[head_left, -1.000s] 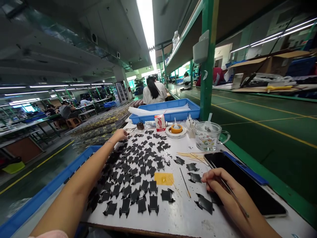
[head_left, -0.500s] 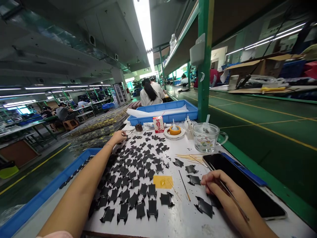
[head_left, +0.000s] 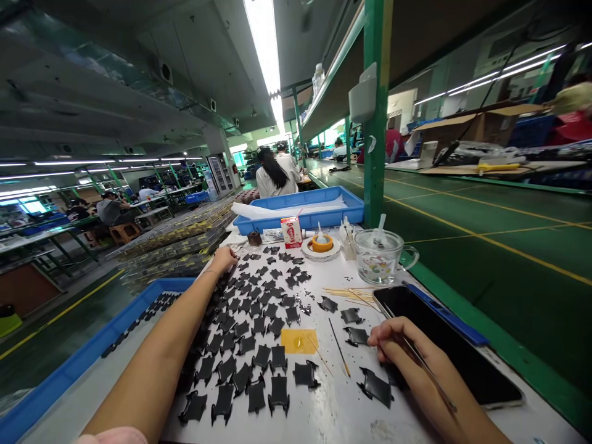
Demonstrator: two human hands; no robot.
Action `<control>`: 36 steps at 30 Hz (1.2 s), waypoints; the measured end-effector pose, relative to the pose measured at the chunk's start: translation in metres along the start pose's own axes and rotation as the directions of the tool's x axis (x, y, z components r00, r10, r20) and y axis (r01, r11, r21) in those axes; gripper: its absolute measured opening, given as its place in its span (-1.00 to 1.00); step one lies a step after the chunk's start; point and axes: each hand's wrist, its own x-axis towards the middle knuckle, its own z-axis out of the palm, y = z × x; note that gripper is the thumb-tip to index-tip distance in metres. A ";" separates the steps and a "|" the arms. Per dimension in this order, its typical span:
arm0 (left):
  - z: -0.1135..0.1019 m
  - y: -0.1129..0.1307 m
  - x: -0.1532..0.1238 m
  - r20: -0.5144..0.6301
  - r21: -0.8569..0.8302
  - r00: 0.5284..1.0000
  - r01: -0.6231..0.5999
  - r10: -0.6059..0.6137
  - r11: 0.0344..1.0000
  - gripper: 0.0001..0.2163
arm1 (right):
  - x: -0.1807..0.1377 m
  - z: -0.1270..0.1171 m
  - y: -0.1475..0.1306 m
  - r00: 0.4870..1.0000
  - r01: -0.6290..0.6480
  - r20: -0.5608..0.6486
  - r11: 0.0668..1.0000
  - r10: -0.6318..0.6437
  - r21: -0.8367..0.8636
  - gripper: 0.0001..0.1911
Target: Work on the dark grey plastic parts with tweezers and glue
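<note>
Several flat black plastic parts (head_left: pixel 259 320) lie in rows on the white worktop (head_left: pixel 333 413). My left hand (head_left: pixel 224 259) reaches to the far left end of the rows, fingers curled at the table's back edge; what it grips is hidden. My right hand (head_left: pixel 407 361) rests at the near right beside a black phone (head_left: pixel 444 339), fingers pinched on a thin stick. Loose black parts (head_left: pixel 374 387) lie just left of that hand. A yellow square with a glue drop (head_left: pixel 300 341) and loose sticks (head_left: pixel 340 356) lie between the rows and my right hand.
A glass mug (head_left: pixel 383 256), tape roll (head_left: pixel 321 243), small red-and-white carton (head_left: pixel 291 232) and blue tray (head_left: pixel 300 209) stand at the back. A blue bin (head_left: pixel 83 364) holding black parts sits at the left. A green post (head_left: pixel 374 123) rises behind the mug. Other workers sit ahead and at left.
The view has shifted slightly, so everything sits a little lower and left. My left hand stays at the far end of the rows; my right hand keeps its hold on the stick.
</note>
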 end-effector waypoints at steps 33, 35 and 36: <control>-0.051 -0.082 0.018 -0.038 -0.178 0.991 0.119 -0.128 0.977 -0.71 | 0.003 -0.001 0.001 0.997 -0.082 -0.004 0.993 0.082 -0.083 -0.64; -0.048 -0.087 0.015 -0.038 -0.187 0.990 0.126 -0.136 0.974 -0.72 | 0.004 0.000 0.001 0.993 -0.115 -0.007 0.989 0.115 -0.087 -0.61; -0.045 -0.087 0.014 -0.041 -0.186 0.989 0.130 -0.139 0.974 -0.72 | 0.005 0.000 0.002 0.991 -0.131 -0.007 0.988 0.131 -0.086 -0.59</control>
